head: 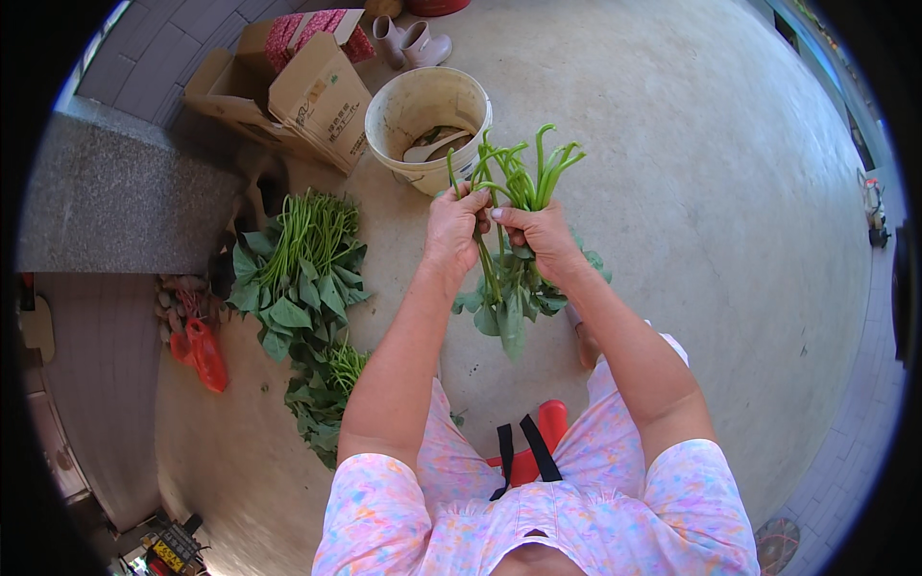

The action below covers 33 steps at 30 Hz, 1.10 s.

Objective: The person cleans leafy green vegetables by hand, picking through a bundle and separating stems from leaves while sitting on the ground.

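Both my hands are raised in front of me over the concrete floor. My right hand (536, 234) is closed round a bunch of leafy green stems (513, 317), its cut ends pointing up and its leaves hanging below. Close beside it, my left hand (457, 223) pinches a few thinner green stems (491, 270) between thumb and fingers. The two hands nearly touch at the thumbs. On the floor to the left lies a large pile of leafy greens (299, 281), its stems towards the top. A second pile (324, 396) lies nearer, partly hidden by my left forearm.
A white plastic bucket (432, 176) with a ladle-like scoop (436, 146) inside stands just beyond my hands. Behind it are an open cardboard box (320, 101) and rubber boots (425, 47). A red plastic bag (207, 356) lies at the left. Beneath me is a red stool (551, 425).
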Available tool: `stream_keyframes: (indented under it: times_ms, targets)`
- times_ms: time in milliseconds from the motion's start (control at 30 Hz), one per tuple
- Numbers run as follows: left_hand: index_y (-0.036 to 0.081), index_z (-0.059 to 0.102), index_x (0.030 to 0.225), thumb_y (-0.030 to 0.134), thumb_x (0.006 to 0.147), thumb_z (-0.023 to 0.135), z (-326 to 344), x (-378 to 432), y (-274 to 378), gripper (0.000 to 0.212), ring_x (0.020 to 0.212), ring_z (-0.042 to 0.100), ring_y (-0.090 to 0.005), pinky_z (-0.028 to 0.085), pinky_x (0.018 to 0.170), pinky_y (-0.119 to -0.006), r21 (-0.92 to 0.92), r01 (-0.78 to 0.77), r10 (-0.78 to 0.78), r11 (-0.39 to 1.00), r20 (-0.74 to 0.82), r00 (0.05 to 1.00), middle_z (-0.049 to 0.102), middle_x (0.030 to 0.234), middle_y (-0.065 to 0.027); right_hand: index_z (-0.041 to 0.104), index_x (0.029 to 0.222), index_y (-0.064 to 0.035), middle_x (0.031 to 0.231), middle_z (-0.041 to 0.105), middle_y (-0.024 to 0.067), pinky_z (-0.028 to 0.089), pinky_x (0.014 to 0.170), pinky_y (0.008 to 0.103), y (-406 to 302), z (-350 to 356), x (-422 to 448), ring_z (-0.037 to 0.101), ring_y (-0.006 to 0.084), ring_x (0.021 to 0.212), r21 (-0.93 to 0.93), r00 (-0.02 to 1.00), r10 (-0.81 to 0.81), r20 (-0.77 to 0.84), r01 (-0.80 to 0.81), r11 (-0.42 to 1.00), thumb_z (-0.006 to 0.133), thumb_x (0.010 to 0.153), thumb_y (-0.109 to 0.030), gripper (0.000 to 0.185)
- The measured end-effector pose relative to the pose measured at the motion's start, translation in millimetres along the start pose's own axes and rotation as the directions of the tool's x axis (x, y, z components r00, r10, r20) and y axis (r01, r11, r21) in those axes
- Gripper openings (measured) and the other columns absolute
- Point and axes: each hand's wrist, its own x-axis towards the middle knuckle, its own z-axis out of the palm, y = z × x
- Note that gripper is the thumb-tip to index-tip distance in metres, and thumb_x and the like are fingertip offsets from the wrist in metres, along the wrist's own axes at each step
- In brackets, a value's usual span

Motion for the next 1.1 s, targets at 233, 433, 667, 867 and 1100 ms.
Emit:
stream_keyframes:
  times_ms: [233,433,667,867,1100]
  targets:
    - [0.001,0.057,0.077,0.008,0.076,0.058,-4,0,16,0.007,0.048,0.040,-0.0076,0.033,0.041,-0.021,0.153,-0.141,0.150,0.978,-0.050,0.987,0.048,0.058,0.0001,0.052,0.062,-0.0066,0.052,0.046,-0.0019,0.028,0.038,0.0189,-7,-10,7,0.038,0.0052,0.041,-0.025,0.999,-0.006,-0.046,0.005,1.000,0.062,0.065,-0.004,0.011]
    - [0.003,0.055,0.073,0.010,0.077,0.057,1,-10,29,0.009,0.039,0.032,-0.0040,0.024,0.033,-0.019,0.147,-0.176,0.181,0.973,-0.019,0.983,0.042,0.053,0.0027,0.052,0.060,-0.0064,0.051,0.045,-0.0030,0.027,0.038,0.0195,-7,-18,14,0.038,0.0049,0.041,-0.109,0.967,-0.164,-0.194,0.145,0.983,0.059,0.065,-0.003,0.010]
    - [0.005,0.048,0.074,0.012,0.081,0.050,-34,1,59,0.010,0.035,0.027,-0.0043,0.021,0.031,-0.020,0.165,-0.310,0.347,0.936,-0.288,0.892,0.040,0.052,0.0022,0.053,0.061,-0.0034,0.054,0.048,0.0002,0.032,0.042,0.0224,-28,-51,22,0.041,0.0068,0.045,-0.181,0.912,-0.285,-0.296,0.239,0.954,0.059,0.064,-0.006,0.007]
    - [0.005,0.049,0.075,0.012,0.083,0.047,-59,-2,74,0.011,0.035,0.027,-0.0048,0.021,0.031,-0.020,0.106,-0.342,0.357,0.934,-0.354,0.865,0.040,0.053,0.0020,0.052,0.065,-0.0027,0.058,0.054,0.0070,0.036,0.043,0.0224,-50,-91,32,0.045,0.0112,0.046,0.215,0.899,-0.202,-0.389,0.302,0.929,0.058,0.067,-0.006,0.007]
    - [0.005,0.049,0.074,0.012,0.082,0.050,-63,-4,74,0.010,0.035,0.027,-0.0052,0.021,0.031,-0.020,0.105,-0.281,0.300,0.954,-0.324,0.897,0.038,0.053,0.0021,0.050,0.065,-0.0060,0.054,0.046,0.0033,0.039,0.058,0.0347,-60,-115,26,0.043,0.0160,0.048,0.646,0.970,0.011,-0.243,0.153,0.748,0.050,0.069,-0.015,0.010]
